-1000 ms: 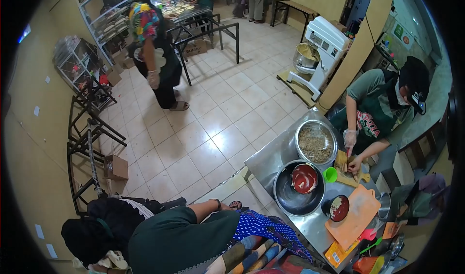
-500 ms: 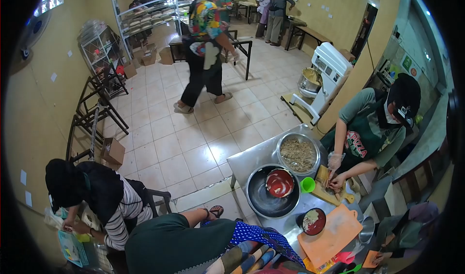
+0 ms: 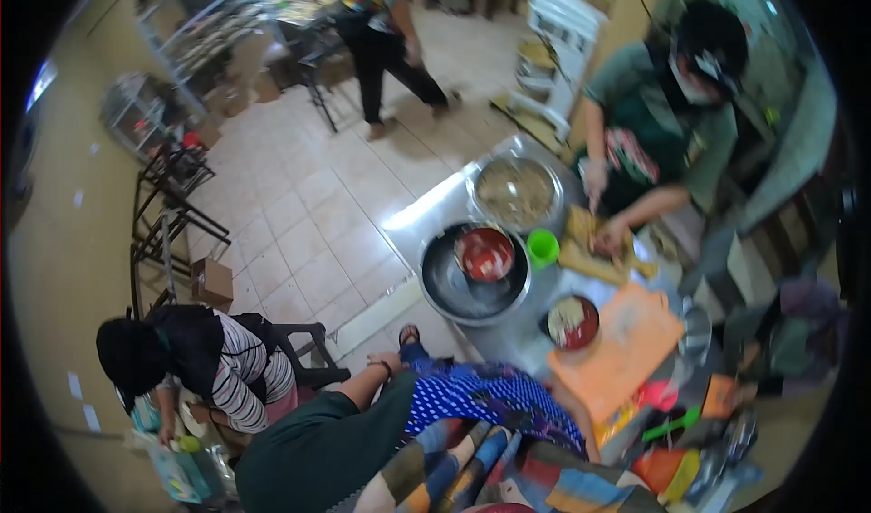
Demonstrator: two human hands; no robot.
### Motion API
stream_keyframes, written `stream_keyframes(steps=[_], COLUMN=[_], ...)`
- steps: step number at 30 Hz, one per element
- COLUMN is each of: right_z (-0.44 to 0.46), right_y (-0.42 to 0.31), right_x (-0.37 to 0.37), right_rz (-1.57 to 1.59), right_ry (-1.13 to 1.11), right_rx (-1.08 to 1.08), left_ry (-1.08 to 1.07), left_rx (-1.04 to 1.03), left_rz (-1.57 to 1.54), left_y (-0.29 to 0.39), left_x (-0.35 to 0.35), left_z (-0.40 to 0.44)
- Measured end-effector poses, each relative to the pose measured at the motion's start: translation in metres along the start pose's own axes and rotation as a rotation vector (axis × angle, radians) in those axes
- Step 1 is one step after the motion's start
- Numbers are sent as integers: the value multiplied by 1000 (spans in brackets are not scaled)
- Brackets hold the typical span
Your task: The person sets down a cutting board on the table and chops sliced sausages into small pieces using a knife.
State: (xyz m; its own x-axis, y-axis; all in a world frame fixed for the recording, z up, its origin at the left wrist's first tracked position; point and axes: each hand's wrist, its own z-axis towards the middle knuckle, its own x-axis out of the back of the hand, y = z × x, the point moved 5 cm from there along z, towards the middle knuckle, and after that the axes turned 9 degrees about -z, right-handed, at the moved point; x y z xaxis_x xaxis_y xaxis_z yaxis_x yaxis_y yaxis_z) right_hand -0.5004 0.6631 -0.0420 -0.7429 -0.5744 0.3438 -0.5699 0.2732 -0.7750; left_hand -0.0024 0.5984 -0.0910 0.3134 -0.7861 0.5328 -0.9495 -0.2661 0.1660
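Observation:
My left forearm comes out of a dark green sleeve. A dark band circles the wrist, and my left hand is beside my blue polka-dot apron, its fingers not distinct. Between the apron and an orange cutting board, part of my right arm and hand shows at the table edge. Blur hides those fingers. Closest to that hand are the board and a small red-and-black bowl with pale chopped food. Nothing can be made out in either hand.
On the steel table stand a large dark basin holding a red bowl, a basin of brownish filling and a green cup. Opposite, a co-worker cuts food on a wooden board. Another person sits at lower left.
My view has swung, so the table sits further left and higher. My right arm has come into sight beside the board. A walking person in the background has changed stride.

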Motion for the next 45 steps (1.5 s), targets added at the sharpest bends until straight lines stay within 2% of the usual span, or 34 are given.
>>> stream_keyframes(steps=[1,4,6,8,10,12,14,16,18,19,20,22,24,26,27,28,30,31,33,36,40,42,43,44,45], right_z=[-21,-32,-31,-34,-33,-34,-32,-31,-33,-28,-26,-26,-21,-22,-24,-18,-18,-15,-12,3,8,16,19,15,19], right_y=[-52,-68,-64,-73,-91,-112,-118,-123,-123,-111,-107,-96,-95,-101,-108,-108,-131,-147,-186,-164,-137,-117,-112,-121,-125], right_x=[19,29,30,32,36,39,39,39,41,41,39,47,52,60,65,64,76,78,80,76,81,87,90,91,86], right_rz=[64,73,68,38,8,-102,-80,-65,296,328,336,719,787,810,615,615,-243,-243,-28,-23,18,381,523,525,682], right_ry=[-81,-68,-9,-1,21,101,184,255,428,529,535,812,880,1087,1151,1148,1407,1406,1301,1356,1464,1424,1381,1393,1227], right_rx=[-123,-215,-121,-105,-91,-36,-87,-127,-273,-281,-286,-308,-335,-352,-383,-381,-343,-342,-405,-351,-424,-424,-439,-444,-502], left_ry=[59,147,321,382,339,319,316,312,397,416,409,364,335,307,303,306,290,291,357,329,337,406,367,357,385], left_rx=[-67,-204,-220,-273,-315,-333,-360,-409,-464,-489,-491,-517,-493,-540,-583,-582,-632,-631,-636,-670,-702,-701,-693,-701,-678], left_rz=[-77,-433,-682,-1064,-1117,-1373,-1470,-1475,-1409,-1406,-1398,-1311,-1358,-1369,-1390,-1391,-1367,-1367,-1283,-1217,-1088,-1060,-1066,-1062,-1092], left_y=[1,20,15,38,55,75,95,106,111,112,113,119,121,125,126,126,126,124,116,110,110,111,108,110,109], left_x=[4,40,50,82,110,138,163,176,193,199,204,214,222,229,233,237,245,252,268,293,311,315,312,309,305], left_z=[-1,-29,-13,-40,-48,-63,-75,-65,-59,-54,-51,-48,-45,-47,-48,-47,-46,-42,-30,-20,-9,-10,-5,-10,-17])
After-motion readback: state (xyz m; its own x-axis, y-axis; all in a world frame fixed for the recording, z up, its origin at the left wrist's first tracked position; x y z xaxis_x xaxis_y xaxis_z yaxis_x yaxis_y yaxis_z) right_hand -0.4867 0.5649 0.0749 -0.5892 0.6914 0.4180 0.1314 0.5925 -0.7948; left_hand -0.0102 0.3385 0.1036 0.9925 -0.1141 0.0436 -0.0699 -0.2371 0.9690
